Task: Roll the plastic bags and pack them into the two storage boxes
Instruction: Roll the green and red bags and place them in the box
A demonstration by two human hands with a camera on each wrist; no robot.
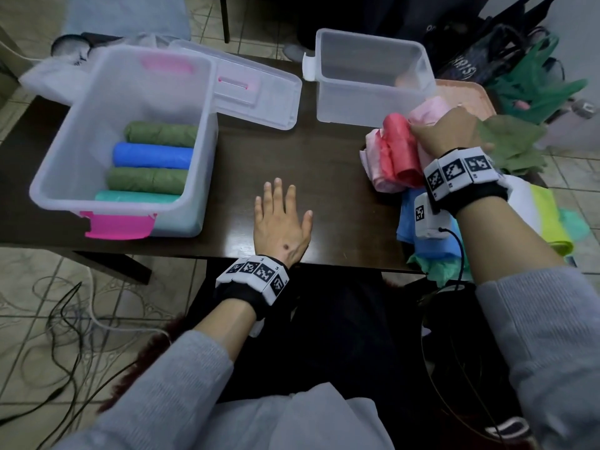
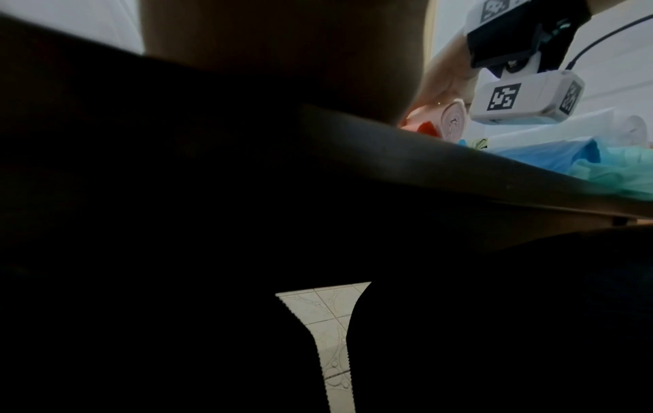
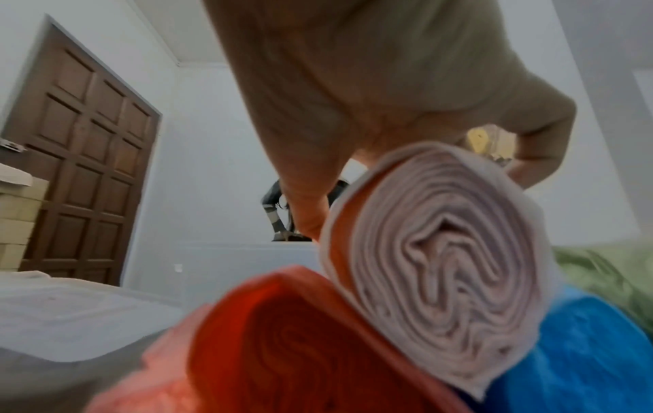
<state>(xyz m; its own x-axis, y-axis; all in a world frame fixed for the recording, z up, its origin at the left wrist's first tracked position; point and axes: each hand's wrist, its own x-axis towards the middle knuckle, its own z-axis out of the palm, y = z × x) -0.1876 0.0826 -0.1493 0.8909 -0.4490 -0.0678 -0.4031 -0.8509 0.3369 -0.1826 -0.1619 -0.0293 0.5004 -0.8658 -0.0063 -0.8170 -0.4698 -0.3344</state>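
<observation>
- Right, a dark worktop (image 1: 324, 164) over tiled floor (image 1: 39, 287); large storage box (image 1: 65, 193) at 9 o'clock holds four rolled bags (image 1: 152, 157), small storage box (image 1: 373, 92) at 1 o'clock.
- Left hand (image 1: 279, 222) lies flat at centre, fingers straight, gripping nothing.
- Right hand (image 1: 444, 131) at 3 o'clock clutches a pale pink roll (image 3: 441, 265), a red roll (image 1: 399, 147) just beside it.
- Its fingertips are hidden; the left wrist view is mostly black.
</observation>
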